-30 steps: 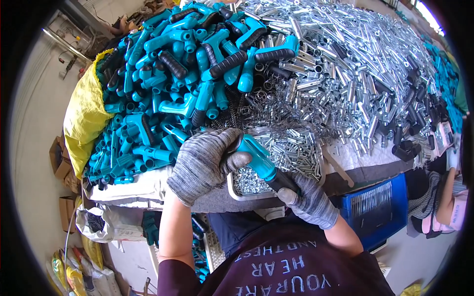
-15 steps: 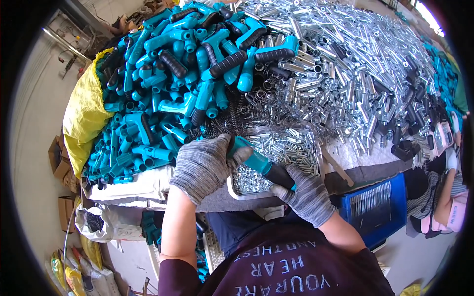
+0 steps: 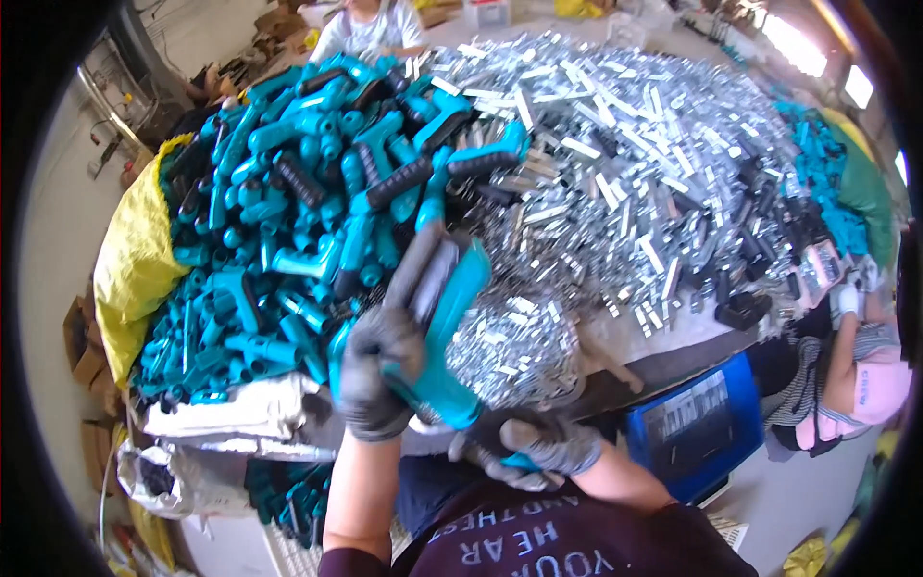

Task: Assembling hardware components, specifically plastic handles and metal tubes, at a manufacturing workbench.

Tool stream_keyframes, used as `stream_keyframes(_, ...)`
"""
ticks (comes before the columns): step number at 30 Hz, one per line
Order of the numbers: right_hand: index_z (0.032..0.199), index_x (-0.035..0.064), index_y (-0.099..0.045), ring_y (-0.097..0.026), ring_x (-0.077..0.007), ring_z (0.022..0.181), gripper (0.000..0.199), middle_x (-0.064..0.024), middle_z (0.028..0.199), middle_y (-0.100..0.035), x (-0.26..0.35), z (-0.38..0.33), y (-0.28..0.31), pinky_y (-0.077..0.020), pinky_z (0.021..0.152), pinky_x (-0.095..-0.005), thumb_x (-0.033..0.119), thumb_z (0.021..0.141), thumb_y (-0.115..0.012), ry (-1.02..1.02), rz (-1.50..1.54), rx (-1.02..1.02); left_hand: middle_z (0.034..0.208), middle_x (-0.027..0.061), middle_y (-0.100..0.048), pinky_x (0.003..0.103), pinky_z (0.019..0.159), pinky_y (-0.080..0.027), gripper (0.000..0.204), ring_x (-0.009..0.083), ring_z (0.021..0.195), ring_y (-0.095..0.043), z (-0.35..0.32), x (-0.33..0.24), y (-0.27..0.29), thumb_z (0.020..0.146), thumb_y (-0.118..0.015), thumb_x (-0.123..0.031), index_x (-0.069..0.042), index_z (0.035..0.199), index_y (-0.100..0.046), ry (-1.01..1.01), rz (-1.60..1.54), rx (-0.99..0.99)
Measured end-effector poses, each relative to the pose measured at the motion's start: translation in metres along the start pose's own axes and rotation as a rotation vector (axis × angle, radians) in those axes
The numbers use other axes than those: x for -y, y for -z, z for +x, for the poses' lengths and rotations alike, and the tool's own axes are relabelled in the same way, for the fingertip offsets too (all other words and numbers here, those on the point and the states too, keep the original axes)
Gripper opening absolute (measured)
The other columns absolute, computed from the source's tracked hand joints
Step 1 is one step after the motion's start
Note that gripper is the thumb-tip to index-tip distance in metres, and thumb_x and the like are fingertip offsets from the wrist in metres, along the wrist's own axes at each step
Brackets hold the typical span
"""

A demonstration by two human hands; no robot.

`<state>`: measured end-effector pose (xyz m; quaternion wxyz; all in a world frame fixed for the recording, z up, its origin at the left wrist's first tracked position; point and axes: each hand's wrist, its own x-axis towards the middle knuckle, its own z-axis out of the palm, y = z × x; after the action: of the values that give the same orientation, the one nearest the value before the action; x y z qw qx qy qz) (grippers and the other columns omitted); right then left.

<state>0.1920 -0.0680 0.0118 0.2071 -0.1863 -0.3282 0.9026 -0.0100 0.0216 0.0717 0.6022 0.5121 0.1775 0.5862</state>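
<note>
Head view: left hand [image 3: 380, 370] now raised, fingers wrapped around teal handle [image 3: 447, 332]; half second back it lay low, gripped by both gloves. Handle now tilted up, blurred, above table edge [image 3: 673, 351], in front of teal pile [image 3: 288, 250].

Right hand [image 3: 538, 447] dropped off handle, sits low near body, fingers curled; small teal bit at them, hold unclear.

Judgement: handle passed to left hand alone. Metal parts heap [image 3: 625, 183] unchanged. Another person [image 3: 860, 370] at right.

Assembly workshop: teal handles [image 3: 288, 260] & metal parts [image 3: 625, 183] in bulk piles.
</note>
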Motion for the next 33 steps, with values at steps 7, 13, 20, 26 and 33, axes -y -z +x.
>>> stream_keyframes(7, 0.123, 0.0053, -0.057, -0.044, -0.0042, 0.043, 0.07, 0.0022, 0.067, -0.052, 0.014, -0.029, 0.021, -0.0342, 0.036, -0.02, 0.066, 0.088, -0.058, 0.084, -0.145, -0.248, 0.079, 0.0198, -0.068, 0.056, 0.113, -0.024, 0.066, 0.0329, 0.083, -0.067, 0.013, -0.023, 0.01, 0.087, -0.049, -0.073, -0.007, 0.081, -0.059, 0.014, -0.139, 0.437)
stream_keyframes(13, 0.124, 0.0036, -0.059, -0.044, -0.0031, 0.044, 0.064, 0.002, 0.067, -0.054, 0.005, -0.023, 0.002, -0.0334, 0.038, -0.0182, 0.059, 0.092, -0.059, 0.07, -0.113, 0.053, 0.133, 0.0242, -0.057, 0.044, 0.115, -0.028, 0.054, 0.0348, 0.136, -0.044, 0.03, -0.048, -0.001, 0.098, -0.054, -0.038, 0.006, 0.128, -0.058, 0.304, 0.273, 0.237)
stream_keyframes(20, 0.123, 0.0043, -0.055, -0.046, -0.0058, 0.042, 0.062, 0.0014, 0.065, -0.054, 0.006, -0.021, 0.018, -0.0377, 0.036, -0.0197, 0.058, 0.091, -0.061, 0.327, -0.035, -0.189, 0.138, 0.0188, -0.055, 0.041, 0.116, -0.026, 0.058, 0.0278, 0.137, -0.043, 0.044, -0.043, 0.0, 0.101, -0.049, -0.044, 0.007, 0.127, -0.059, 0.491, 0.277, 0.217)
stream_keyframes(26, 0.126, 0.0075, -0.056, -0.052, -0.0091, 0.047, 0.054, -0.0032, 0.066, -0.055, 0.011, -0.025, 0.008, -0.0433, 0.041, -0.0209, 0.051, 0.094, -0.059, 0.186, -0.431, -0.391, 0.135, 0.0174, -0.058, 0.036, 0.109, -0.037, 0.057, 0.0231, 0.13, -0.05, 0.044, -0.032, -0.004, 0.101, -0.049, -0.041, 0.007, 0.13, -0.057, 0.389, 0.298, 0.369)
stream_keyframes(33, 0.127, 0.0042, -0.052, -0.057, -0.0079, 0.048, 0.046, -0.0014, 0.069, -0.06, 0.014, -0.018, 0.011, -0.0433, 0.041, -0.02, 0.038, 0.097, -0.058, 0.294, -0.569, -0.352, 0.13, 0.0146, -0.062, 0.034, 0.112, -0.032, 0.053, 0.0222, 0.127, -0.051, 0.05, -0.024, -0.002, 0.102, -0.049, -0.039, 0.005, 0.13, -0.058, 0.416, 0.324, 0.389)
